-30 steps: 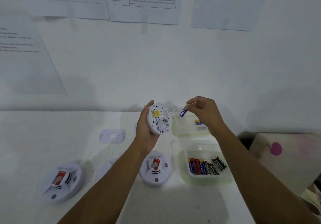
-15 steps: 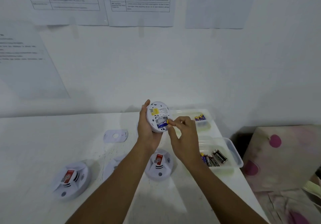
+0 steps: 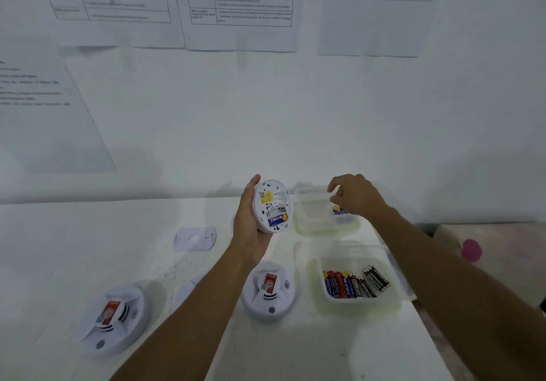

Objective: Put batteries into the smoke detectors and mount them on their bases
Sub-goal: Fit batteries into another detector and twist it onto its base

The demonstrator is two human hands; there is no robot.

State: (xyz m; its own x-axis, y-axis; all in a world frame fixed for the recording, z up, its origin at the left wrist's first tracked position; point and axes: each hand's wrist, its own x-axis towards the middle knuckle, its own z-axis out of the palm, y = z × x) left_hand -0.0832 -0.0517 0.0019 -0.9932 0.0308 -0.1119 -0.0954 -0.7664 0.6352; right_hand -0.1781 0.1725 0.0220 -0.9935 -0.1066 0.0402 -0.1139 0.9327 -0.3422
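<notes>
My left hand [image 3: 247, 227] grips a white smoke detector [image 3: 273, 206] held up with its back facing me. One blue battery [image 3: 277, 220] sits in its compartment; the slot above it looks empty. My right hand [image 3: 354, 196] hovers over the far clear tub [image 3: 313, 224], fingers loosely curled, holding nothing; blue batteries [image 3: 338, 210] lie in that tub just under the hand. A nearer clear tub [image 3: 316, 271] holds several batteries [image 3: 353, 283]. Two more detectors lie face up on the table, one in the middle [image 3: 269, 290] and one at the left [image 3: 113, 318]. A flat white base plate [image 3: 195, 238] lies behind them.
The white table [image 3: 74, 247] ends at the right, just past the tubs. Beyond it is a pale cloth with pink dots [image 3: 471, 250]. Printed sheets [image 3: 240, 5] hang on the white wall behind. Another white round part [image 3: 189, 290] shows partly under my left forearm.
My right hand put the blue battery into the detector's compartment, let go and moved right to the far tub. My left hand kept holding the detector.
</notes>
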